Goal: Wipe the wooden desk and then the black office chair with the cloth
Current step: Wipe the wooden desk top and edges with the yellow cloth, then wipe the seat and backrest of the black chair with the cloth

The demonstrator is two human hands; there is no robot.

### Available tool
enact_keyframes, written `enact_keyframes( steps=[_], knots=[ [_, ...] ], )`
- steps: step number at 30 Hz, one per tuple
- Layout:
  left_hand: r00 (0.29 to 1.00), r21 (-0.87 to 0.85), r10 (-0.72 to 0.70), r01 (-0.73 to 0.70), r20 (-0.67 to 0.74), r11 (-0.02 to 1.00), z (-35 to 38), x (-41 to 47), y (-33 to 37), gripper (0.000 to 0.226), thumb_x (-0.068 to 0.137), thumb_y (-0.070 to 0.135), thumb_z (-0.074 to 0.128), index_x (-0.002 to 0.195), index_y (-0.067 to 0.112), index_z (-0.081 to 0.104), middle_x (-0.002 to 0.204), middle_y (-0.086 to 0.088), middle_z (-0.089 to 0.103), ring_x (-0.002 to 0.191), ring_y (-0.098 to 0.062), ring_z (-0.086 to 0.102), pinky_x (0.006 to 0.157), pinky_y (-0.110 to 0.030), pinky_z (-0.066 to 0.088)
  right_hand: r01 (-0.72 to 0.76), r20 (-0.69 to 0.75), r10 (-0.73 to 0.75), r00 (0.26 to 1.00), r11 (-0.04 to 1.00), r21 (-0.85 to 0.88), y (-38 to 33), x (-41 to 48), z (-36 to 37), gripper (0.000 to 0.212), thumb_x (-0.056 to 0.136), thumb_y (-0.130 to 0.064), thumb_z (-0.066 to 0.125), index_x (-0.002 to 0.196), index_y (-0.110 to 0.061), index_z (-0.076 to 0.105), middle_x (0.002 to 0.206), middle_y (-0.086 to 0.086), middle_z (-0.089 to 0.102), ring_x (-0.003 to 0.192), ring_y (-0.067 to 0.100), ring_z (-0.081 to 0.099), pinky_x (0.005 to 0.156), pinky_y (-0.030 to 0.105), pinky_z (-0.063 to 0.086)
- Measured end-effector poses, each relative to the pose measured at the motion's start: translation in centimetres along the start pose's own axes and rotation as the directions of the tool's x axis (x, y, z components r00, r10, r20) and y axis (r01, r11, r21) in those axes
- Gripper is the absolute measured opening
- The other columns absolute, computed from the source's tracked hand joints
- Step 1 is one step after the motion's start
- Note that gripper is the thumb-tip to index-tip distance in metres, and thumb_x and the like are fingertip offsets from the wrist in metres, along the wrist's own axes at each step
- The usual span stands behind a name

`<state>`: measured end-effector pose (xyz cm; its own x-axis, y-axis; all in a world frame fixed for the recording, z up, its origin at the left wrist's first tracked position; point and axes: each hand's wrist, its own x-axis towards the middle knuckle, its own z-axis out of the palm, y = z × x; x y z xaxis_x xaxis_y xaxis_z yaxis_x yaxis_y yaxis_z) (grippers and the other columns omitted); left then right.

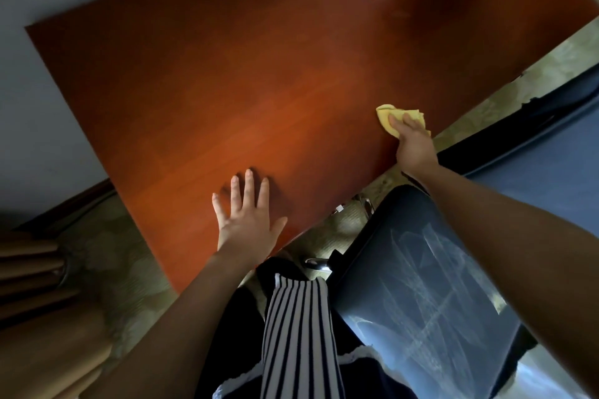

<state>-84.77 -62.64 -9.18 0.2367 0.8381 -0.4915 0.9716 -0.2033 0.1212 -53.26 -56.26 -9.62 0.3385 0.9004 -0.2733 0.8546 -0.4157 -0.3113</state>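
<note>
The right hand (413,142) presses a bunched yellow cloth (385,116) onto the reddish wooden surface (227,91), right of centre in the frame and just inside the surface's near edge. Its fingers (397,121) are curled over the cloth, clamping it. The left hand (246,217) lies flat on the surface at lower centre, its fingers (249,185) straight and spread, holding nothing; it seems to serve as a brace.

Nearly all of the surface lies up and to the left of the cloth. Its long axis runs from the lower left toward the upper right corner, so strokes would likely sweep that way.

The black office chair (421,285) sits at lower right under the right forearm, its seat streaked pale. No container shows.
</note>
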Motion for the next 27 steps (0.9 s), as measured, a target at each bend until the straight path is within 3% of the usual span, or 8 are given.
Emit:
enact_keyframes(
  steps=[4,14,19,21,23,25,27],
  knots=[
    [1.000,0.007,-0.020,0.020,0.000,1.000,0.5,-2.0,-1.4,0.070,0.097,0.053,0.023,0.150,0.020,-0.010,0.157,-0.006,-0.021,0.143,-0.030,-0.021,0.110,-0.059,-0.009,-0.064,-0.022,0.064,0.998,0.998,0.006,-3.4,-2.1,1.9,0.065,0.092,0.008,0.037,0.147,-0.027,0.029,0.158,0.003,0.017,0.145,0.025,0.008,0.117,0.040,0.017],
    [0.998,-0.030,-0.062,0.062,0.005,0.998,3.1,-11.1,-7.2,0.067,0.099,0.046,0.024,0.150,0.020,-0.011,0.157,-0.006,-0.020,0.142,-0.029,-0.023,0.110,-0.058,-0.010,0.196,0.044,-0.197,0.980,0.980,0.025,-14.0,-16.4,10.0,0.078,0.084,0.009,0.042,0.146,-0.035,0.028,0.157,-0.006,0.017,0.145,0.019,0.010,0.116,0.037,0.019],
    [0.995,-0.235,-0.094,0.095,0.015,0.967,5.2,-15.0,-9.0,0.064,0.099,0.043,0.026,0.151,0.020,-0.004,0.158,-0.004,-0.013,0.143,-0.026,-0.019,0.112,-0.056,-0.010,0.313,0.121,-0.319,0.940,0.948,0.061,-18.0,-22.9,12.9,0.074,0.086,0.010,0.040,0.145,-0.033,0.033,0.156,-0.006,0.021,0.144,0.018,0.015,0.114,0.034,0.024],
    [0.993,-0.388,-0.120,0.117,0.015,0.914,5.9,-16.5,-9.3,0.062,0.100,0.043,0.028,0.151,0.019,0.004,0.159,-0.005,0.001,0.145,-0.024,-0.009,0.114,-0.053,-0.007,0.355,0.155,-0.380,0.912,0.920,0.167,-18.9,-25.5,13.7,0.065,0.090,0.011,0.037,0.143,-0.027,0.040,0.154,-0.003,0.028,0.142,0.019,0.020,0.114,0.032,0.025],
    [0.991,-0.549,-0.132,0.115,0.009,0.828,6.2,-17.8,-9.3,0.059,0.099,0.043,0.030,0.151,0.018,0.014,0.156,-0.007,0.020,0.144,-0.027,0.012,0.117,-0.049,0.006,0.309,0.202,-0.392,0.898,0.886,0.347,-19.2,-28.0,13.7,0.055,0.095,0.007,0.035,0.140,-0.023,0.045,0.149,0.003,0.037,0.136,0.021,0.033,0.110,0.030,0.030],
    [0.992,-0.766,-0.123,0.108,0.038,0.634,5.9,-18.8,-8.8,0.055,0.100,0.041,0.033,0.149,0.018,0.024,0.149,-0.007,0.036,0.136,-0.028,0.034,0.112,-0.035,0.023,0.168,0.255,-0.343,0.904,0.834,0.526,-18.9,-30.2,13.2,0.049,0.098,0.001,0.033,0.137,-0.025,0.049,0.144,0.004,0.044,0.122,0.019,0.046,0.101,0.024,0.037],
    [0.993,-0.889,-0.112,0.082,0.034,0.451,5.4,-19.8,-7.9,0.046,0.101,0.035,0.036,0.143,0.016,0.038,0.140,-0.007,0.048,0.130,-0.024,0.042,0.105,-0.026,0.029,0.064,0.269,-0.322,0.908,0.740,0.670,-18.3,-32.2,12.4,0.047,0.097,0.002,0.033,0.135,-0.021,0.051,0.141,0.002,0.048,0.122,0.014,0.047,0.103,0.021,0.035]
  ],
)
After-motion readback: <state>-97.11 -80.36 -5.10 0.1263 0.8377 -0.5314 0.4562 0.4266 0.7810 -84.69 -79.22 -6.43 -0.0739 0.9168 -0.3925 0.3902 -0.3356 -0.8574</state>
